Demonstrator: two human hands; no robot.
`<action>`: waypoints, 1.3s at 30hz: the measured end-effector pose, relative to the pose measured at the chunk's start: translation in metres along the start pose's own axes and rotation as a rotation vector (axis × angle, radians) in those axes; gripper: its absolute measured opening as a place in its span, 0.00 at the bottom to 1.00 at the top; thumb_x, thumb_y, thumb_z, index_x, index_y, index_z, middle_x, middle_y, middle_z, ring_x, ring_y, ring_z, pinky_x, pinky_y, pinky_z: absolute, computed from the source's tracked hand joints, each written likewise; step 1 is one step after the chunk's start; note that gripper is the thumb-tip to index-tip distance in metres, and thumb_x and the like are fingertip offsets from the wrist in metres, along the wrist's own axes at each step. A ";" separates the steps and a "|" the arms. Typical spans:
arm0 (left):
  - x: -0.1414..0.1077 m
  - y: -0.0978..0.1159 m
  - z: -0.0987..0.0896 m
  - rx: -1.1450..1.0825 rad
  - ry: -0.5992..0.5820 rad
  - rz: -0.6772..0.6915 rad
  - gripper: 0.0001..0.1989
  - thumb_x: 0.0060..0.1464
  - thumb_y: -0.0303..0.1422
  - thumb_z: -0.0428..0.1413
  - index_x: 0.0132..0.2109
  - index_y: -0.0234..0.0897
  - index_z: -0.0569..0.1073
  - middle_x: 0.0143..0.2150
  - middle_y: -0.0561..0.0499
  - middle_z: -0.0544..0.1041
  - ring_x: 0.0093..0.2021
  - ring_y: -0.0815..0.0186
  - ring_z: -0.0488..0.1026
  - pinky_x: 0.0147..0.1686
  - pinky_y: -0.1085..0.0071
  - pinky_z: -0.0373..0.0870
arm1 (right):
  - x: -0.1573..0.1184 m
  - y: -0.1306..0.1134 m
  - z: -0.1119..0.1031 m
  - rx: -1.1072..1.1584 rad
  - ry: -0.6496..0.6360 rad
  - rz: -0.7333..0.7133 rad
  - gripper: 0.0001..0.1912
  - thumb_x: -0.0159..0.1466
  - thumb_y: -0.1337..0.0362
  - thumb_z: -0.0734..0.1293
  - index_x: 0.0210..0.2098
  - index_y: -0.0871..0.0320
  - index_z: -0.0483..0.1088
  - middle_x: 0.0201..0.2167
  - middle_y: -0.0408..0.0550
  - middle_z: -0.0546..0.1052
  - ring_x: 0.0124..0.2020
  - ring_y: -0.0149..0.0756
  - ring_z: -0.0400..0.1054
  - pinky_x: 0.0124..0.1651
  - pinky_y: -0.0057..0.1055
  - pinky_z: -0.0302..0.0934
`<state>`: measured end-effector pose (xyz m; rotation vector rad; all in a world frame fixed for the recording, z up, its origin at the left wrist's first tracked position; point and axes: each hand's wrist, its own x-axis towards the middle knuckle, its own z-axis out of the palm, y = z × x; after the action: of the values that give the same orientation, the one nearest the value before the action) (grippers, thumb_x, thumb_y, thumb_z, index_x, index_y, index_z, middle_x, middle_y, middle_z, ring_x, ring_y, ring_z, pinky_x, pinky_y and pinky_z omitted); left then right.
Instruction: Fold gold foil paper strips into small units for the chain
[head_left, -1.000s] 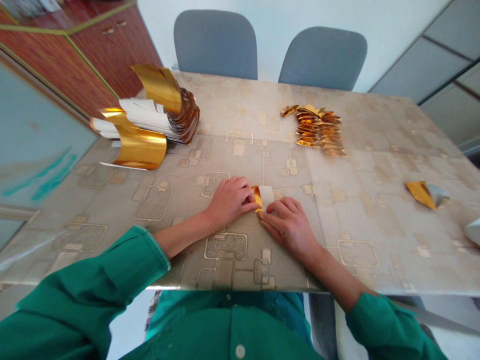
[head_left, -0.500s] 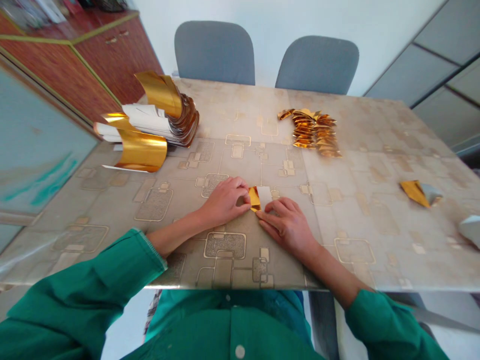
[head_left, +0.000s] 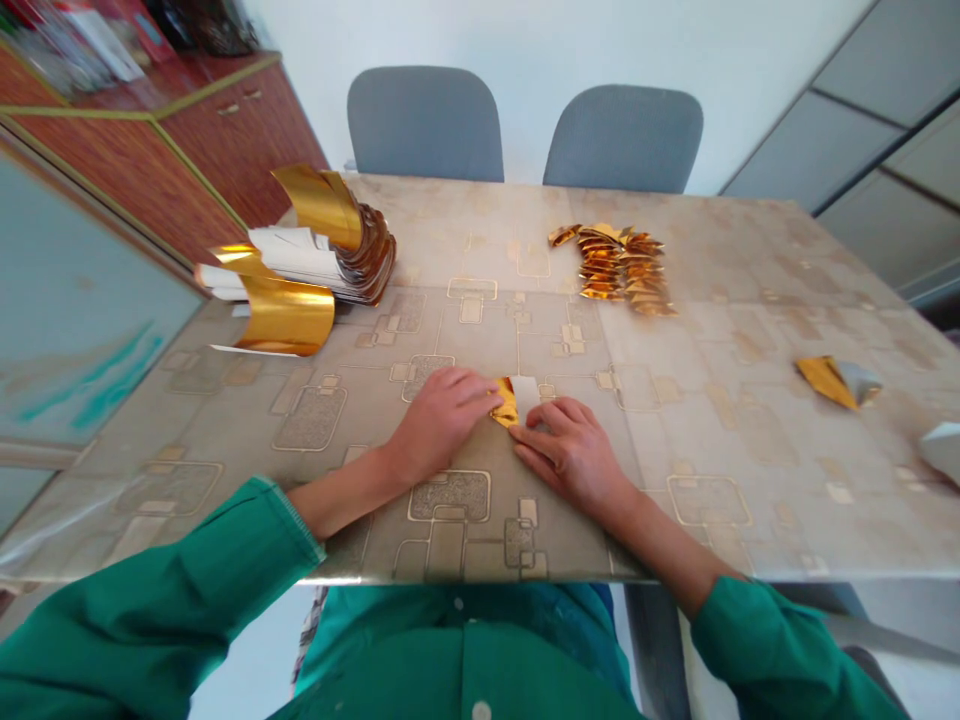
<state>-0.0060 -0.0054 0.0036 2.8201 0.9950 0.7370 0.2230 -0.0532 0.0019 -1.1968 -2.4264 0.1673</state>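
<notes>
A small piece of gold and white paper (head_left: 507,402) lies on the patterned tablecloth in front of me, its gold part on the left and its white part on the right. My left hand (head_left: 442,412) has its fingers together, their tips on the gold part's left edge. From the right, my right hand (head_left: 571,445) pinches the lower corner of the paper between thumb and finger, its other fingers curled above. The underside of the paper is hidden.
Curved gold sheets (head_left: 289,318) and a thick stack of paper (head_left: 367,255) lie at the back left. Folded gold pieces (head_left: 622,265) stand in rows at the back. One folded piece (head_left: 836,382) lies at the right. Two grey chairs (head_left: 427,125) stand behind the table (head_left: 720,380).
My left hand has flattened, its fingers now stretched onto the gold paper instead of pinching its side. The gold part looks more creased. My right hand has hardly moved.
</notes>
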 end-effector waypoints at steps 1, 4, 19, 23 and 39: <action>-0.004 0.004 0.000 0.053 -0.022 0.122 0.11 0.67 0.28 0.50 0.52 0.38 0.74 0.52 0.49 0.77 0.52 0.61 0.69 0.58 0.59 0.60 | 0.000 0.000 0.000 -0.003 -0.001 -0.001 0.12 0.69 0.59 0.64 0.46 0.53 0.78 0.39 0.49 0.76 0.43 0.41 0.64 0.50 0.41 0.59; -0.016 0.011 0.001 0.175 -0.063 0.216 0.13 0.67 0.28 0.50 0.55 0.36 0.74 0.55 0.49 0.78 0.52 0.60 0.70 0.61 0.57 0.57 | 0.000 0.000 0.000 -0.003 -0.007 0.000 0.13 0.69 0.59 0.63 0.46 0.54 0.78 0.40 0.50 0.75 0.44 0.42 0.64 0.50 0.41 0.59; -0.013 0.009 -0.001 0.335 -0.126 0.202 0.15 0.67 0.28 0.49 0.57 0.40 0.72 0.54 0.48 0.75 0.53 0.60 0.70 0.62 0.56 0.56 | -0.006 -0.003 -0.001 -0.004 -0.058 0.019 0.16 0.69 0.57 0.64 0.52 0.55 0.75 0.44 0.52 0.74 0.48 0.46 0.62 0.54 0.46 0.60; -0.008 0.004 0.000 0.353 -0.188 0.160 0.16 0.66 0.28 0.50 0.58 0.45 0.72 0.51 0.49 0.75 0.51 0.59 0.70 0.61 0.54 0.57 | -0.007 -0.003 -0.001 0.016 -0.067 0.026 0.16 0.69 0.58 0.63 0.52 0.56 0.74 0.45 0.53 0.73 0.48 0.45 0.62 0.54 0.46 0.60; -0.019 -0.003 -0.006 0.266 -0.166 0.253 0.16 0.65 0.27 0.52 0.58 0.38 0.71 0.53 0.48 0.76 0.52 0.60 0.70 0.64 0.55 0.52 | -0.003 -0.012 -0.001 -0.119 -0.112 0.033 0.21 0.65 0.53 0.67 0.55 0.53 0.70 0.45 0.54 0.70 0.47 0.48 0.60 0.53 0.47 0.58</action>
<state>-0.0234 -0.0149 0.0008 3.2147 0.7699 0.4026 0.2165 -0.0625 0.0055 -1.3122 -2.5453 0.1036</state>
